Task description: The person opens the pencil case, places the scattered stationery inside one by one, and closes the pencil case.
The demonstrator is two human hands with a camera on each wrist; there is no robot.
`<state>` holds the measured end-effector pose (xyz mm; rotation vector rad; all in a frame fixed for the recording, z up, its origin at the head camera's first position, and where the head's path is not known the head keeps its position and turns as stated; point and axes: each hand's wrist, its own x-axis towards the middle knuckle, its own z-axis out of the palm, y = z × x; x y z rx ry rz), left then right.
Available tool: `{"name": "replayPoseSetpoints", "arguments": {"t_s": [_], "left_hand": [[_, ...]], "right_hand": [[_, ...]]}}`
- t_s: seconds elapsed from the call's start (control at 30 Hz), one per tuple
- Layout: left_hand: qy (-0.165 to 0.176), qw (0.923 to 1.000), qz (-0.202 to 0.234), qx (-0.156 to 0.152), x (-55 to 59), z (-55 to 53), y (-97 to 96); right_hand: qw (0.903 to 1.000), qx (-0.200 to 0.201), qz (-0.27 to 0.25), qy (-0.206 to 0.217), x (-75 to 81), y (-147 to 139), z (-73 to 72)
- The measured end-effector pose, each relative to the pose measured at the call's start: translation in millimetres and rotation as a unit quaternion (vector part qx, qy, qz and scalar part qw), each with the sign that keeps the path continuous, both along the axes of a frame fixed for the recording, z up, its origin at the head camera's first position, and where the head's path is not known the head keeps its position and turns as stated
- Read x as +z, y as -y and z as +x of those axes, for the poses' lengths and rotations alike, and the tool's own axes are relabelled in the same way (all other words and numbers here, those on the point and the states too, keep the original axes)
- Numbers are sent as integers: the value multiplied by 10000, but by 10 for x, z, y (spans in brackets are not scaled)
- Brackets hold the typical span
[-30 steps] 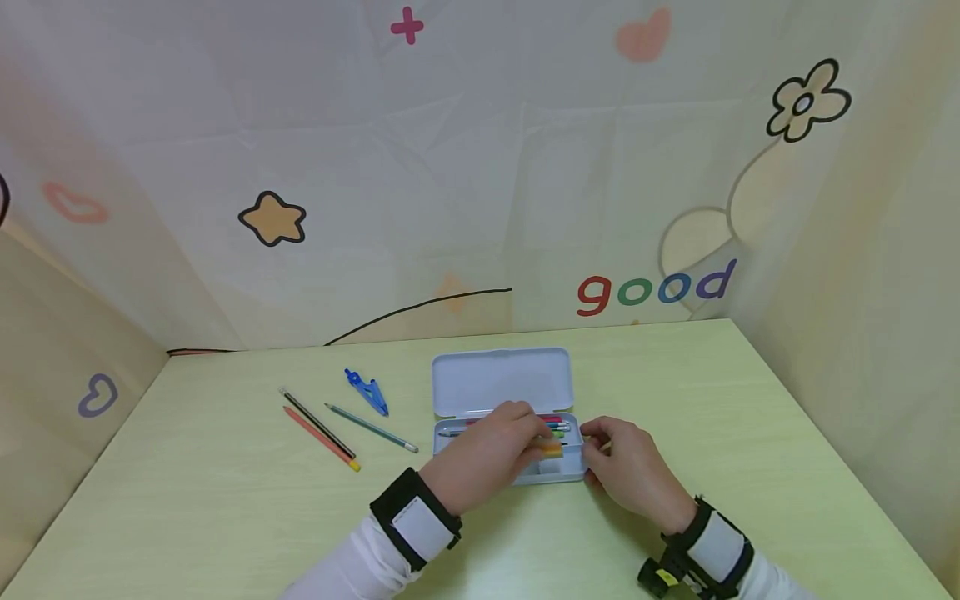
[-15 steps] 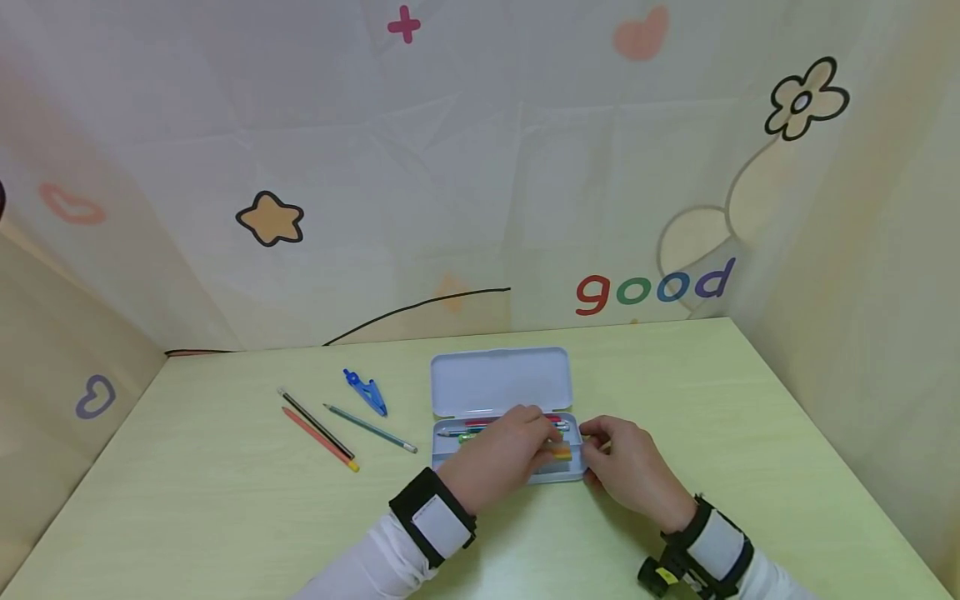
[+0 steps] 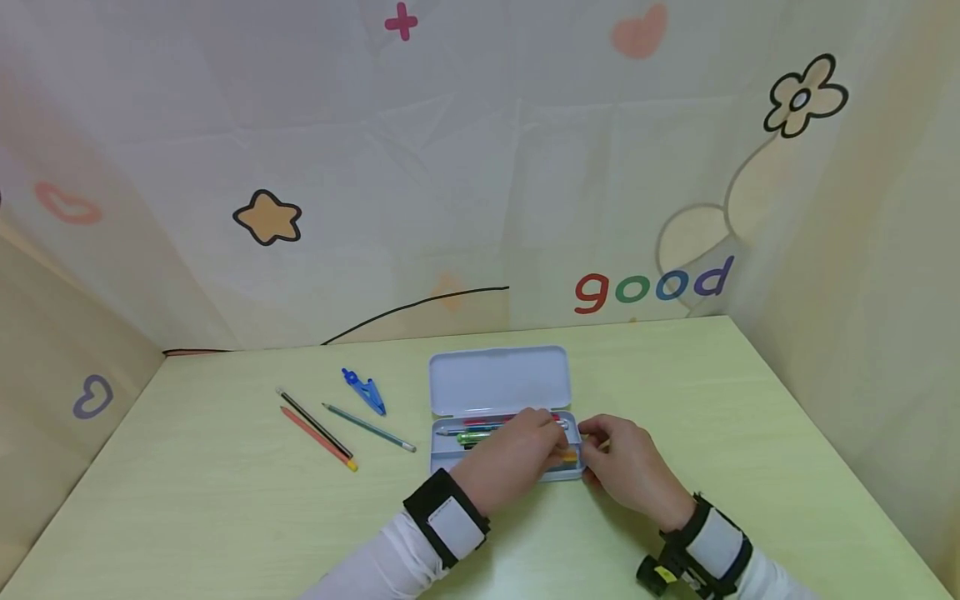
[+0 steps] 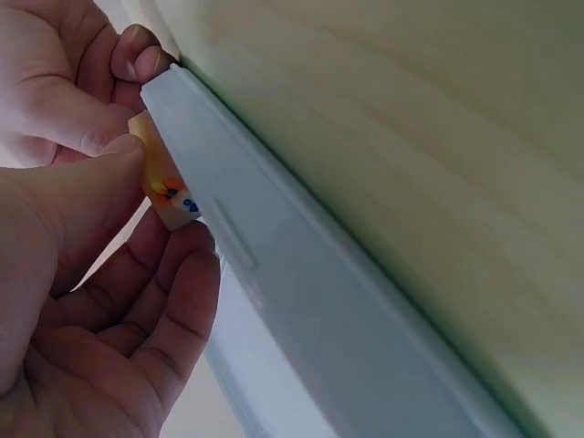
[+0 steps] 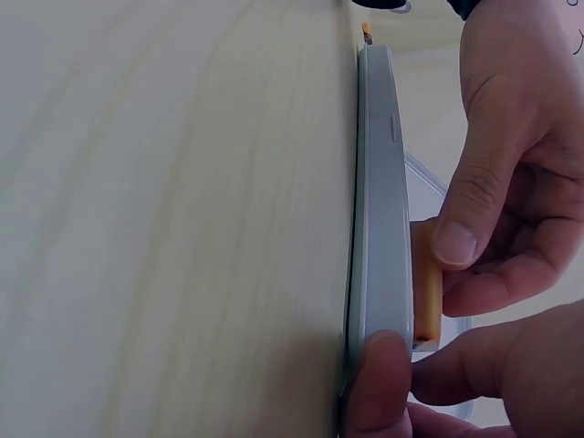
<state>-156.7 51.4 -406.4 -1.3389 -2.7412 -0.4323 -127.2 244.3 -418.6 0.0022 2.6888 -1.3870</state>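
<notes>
A pale blue pencil case lies open on the table, its lid folded back. Inside its back compartment are several pens and pencils, among them a green one; my left hand partly covers them. With thumb and fingers that hand pinches a small orange eraser-like block bearing a cartoon print, at the right part of the front compartment. The block stands partly above the case wall. My right hand grips the right end of the case, thumb and fingers on either side of the wall.
Left of the case lie a teal pencil, a black pencil and an orange-red pencil with a yellow end. Behind them rests a blue drawing compass. A printed curtain hangs behind the table.
My left hand has shifted a little to the right over the case with the orange block, uncovering more of the pens. The right hand stays at the case's right end.
</notes>
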Motion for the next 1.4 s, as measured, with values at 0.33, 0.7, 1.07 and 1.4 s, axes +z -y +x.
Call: {"name": "replayPoseSetpoints", "arguments": {"t_s": [0.33, 0.7, 1.07, 1.4], "left_hand": [[-252, 9993, -293, 18, -53, 6, -53], [-487, 9975, -506, -76, -69, -2, -82], [-732, 9943, -766, -101, -63, 16, -103], [-1051, 9897, -970, -56, -64, 49, -108]], "right_hand": [[10000, 7, -22, -25, 11, -2, 4], [10000, 17, -3, -32, 13, 2, 5], [10000, 53, 10, -79, -3, -1, 5], [10000, 19, 27, -55, -7, 0, 2]]}}
